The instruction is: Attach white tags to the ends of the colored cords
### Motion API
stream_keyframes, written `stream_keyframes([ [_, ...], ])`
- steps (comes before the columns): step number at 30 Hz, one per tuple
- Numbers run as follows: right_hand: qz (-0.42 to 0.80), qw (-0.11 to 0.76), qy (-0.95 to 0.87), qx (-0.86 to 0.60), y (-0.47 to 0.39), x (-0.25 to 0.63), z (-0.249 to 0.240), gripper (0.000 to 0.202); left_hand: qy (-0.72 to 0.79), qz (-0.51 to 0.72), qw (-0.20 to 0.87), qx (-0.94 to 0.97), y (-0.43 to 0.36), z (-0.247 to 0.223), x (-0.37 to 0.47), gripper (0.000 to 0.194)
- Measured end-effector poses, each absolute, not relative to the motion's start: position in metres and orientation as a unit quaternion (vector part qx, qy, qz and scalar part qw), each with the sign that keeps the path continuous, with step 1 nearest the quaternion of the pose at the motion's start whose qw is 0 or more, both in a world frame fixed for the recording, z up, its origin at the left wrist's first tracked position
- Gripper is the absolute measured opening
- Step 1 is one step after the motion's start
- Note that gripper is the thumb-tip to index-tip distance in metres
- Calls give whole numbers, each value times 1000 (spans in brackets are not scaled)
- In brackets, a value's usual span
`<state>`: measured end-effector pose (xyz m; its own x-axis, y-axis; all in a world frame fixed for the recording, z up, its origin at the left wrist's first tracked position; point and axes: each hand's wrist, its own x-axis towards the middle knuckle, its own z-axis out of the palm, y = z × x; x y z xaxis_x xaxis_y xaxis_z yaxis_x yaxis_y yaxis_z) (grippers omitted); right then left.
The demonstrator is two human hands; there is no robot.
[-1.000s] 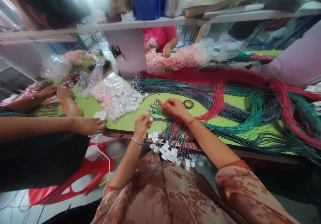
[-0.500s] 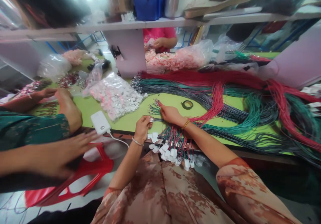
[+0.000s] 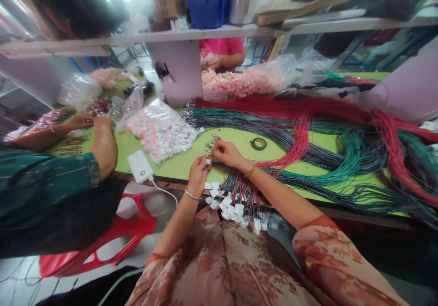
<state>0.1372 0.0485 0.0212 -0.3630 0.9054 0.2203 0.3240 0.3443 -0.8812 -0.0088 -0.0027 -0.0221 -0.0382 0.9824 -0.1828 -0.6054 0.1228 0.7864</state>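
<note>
At the green table's front edge, my left hand [image 3: 199, 173] pinches a small white connector [image 3: 208, 161]. My right hand [image 3: 226, 153] is just right of it, fingers closed over the metal-tipped wire ends [image 3: 210, 145]; which wire it grips is too small to tell. Below my hands, finished-looking wires with white connectors [image 3: 236, 210] hang over the edge. A plastic bag of white connectors [image 3: 162, 130] lies to the left, and a roll of black tape [image 3: 258, 144] to the right.
Long red wires [image 3: 253, 105], green wires [image 3: 349, 153] and dark wires [image 3: 328, 160] spread rightward. A white power bank [image 3: 140, 166] with a cable lies at the front left. A co-worker's arms [image 3: 102, 146] reach in at left, above a red chair [image 3: 137, 219]. A shelf [image 3: 137, 36] crosses behind.
My right hand has moved slightly left, nearer the connector in my left hand. The co-worker's blurred hand over the chair is gone from there. The view has shifted a little.
</note>
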Motion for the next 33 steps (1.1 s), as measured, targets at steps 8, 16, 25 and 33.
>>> stream_keyframes([
  [8,376,344,-758,-407,30,151,7,10,363,619,654,241,-2,-25,-8,23],
  [16,296,325,-782,-442,22,143,8,6,379,625,631,260,-4,-25,-4,28],
  [25,170,253,-850,-430,8,145,14,9,413,621,617,251,-5,-22,2,28],
  [33,263,300,-810,-431,28,162,21,23,431,597,617,276,-8,-20,2,28],
])
